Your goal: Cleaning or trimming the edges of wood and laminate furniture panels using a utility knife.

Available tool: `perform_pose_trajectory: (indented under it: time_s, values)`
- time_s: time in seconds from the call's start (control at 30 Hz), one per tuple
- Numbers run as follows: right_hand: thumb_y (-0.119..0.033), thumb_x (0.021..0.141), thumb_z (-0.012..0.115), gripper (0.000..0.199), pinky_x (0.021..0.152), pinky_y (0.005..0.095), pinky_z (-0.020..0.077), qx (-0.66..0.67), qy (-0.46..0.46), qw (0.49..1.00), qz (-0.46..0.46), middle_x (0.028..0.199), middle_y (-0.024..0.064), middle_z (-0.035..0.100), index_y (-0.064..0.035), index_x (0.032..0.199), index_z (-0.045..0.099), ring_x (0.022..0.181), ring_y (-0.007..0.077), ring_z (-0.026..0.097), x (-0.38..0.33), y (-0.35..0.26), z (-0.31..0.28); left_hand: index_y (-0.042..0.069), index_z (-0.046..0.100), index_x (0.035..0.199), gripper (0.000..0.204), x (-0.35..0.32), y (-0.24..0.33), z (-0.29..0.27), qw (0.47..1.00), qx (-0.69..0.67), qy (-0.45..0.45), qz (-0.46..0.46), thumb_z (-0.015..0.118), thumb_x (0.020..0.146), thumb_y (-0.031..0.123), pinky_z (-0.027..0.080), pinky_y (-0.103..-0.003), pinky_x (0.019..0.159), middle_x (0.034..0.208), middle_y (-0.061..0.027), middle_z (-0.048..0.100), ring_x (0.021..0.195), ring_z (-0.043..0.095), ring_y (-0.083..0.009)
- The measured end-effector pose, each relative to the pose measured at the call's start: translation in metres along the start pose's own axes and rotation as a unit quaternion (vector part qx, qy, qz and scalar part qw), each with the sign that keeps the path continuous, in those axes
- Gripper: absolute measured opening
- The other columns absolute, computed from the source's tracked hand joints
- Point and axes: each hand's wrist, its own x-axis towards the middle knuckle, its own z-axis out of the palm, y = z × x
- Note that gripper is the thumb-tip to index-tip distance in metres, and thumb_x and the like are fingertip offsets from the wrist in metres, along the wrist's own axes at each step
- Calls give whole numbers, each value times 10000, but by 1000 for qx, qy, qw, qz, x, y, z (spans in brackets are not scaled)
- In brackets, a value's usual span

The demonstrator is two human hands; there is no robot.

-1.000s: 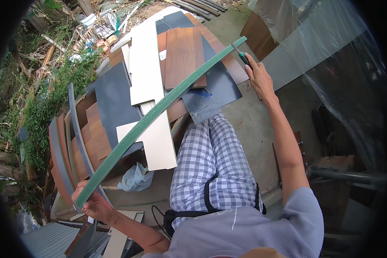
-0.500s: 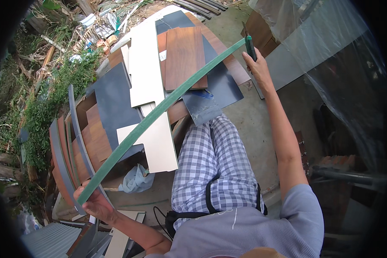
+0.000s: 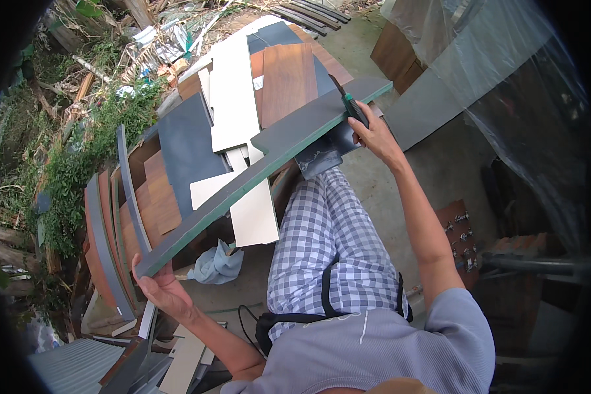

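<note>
In the head view, the person holds a long grey board with a green edge [image 3: 269,167] slanting across the picture from lower left to upper right. The left hand [image 3: 159,289] is closed around the board's lower end, fingers wrapped under it and thumb against its side. The right hand [image 3: 374,131] is up at the far end of the board, closed on a green-handled tool [image 3: 349,105] whose dark tip lies against the board's face near its edge; what kind of tool it is cannot be told.

The board passes above a heap of offcut panels [image 3: 243,125] on the ground: white strips, dark grey sheets and brown wood-grain pieces lying over one another. To the left of the heap, several curved panels [image 3: 111,223] stand on edge, close together, just beside the left hand. A crumpled pale blue cloth [image 3: 216,264] lies on the ground under the board, next to the person's checked trouser leg [image 3: 328,243].

At the upper right, clear plastic sheeting [image 3: 505,72] hangs over stacked boards. At the right, a brown board with small metal fittings [image 3: 459,233] lies on the concrete floor [image 3: 433,157]. Weeds and debris [image 3: 79,144] fill the left side.
</note>
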Motion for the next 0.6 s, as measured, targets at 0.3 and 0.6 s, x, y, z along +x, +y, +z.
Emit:
perform_pose_trajectory:
  time_s: [0.3, 0.6]
  values:
    - [-229, 947, 491, 409, 516, 210, 405, 122, -45, 991, -14, 965, 39, 631, -39, 1302, 417, 600, 62, 486, -22, 28, 51, -39, 465, 1196, 422, -18, -13, -3, 966, -155, 157, -136, 560, 921, 267, 414, -444, 1015, 1271, -224, 492, 1172, 504, -303]
    - [-211, 876, 565, 404, 727, 370, 454, -196, -255, 915, -244, 923, 155, 614, -123, 1269, 531, 769, 279, 586, -94, -126, 100, 6, 473, 1103, 330, -24, -12, -11, 975, -72, 118, -175, 532, 938, 286, 483, -433, 911, 1046, -150, 596, 976, 610, -264]
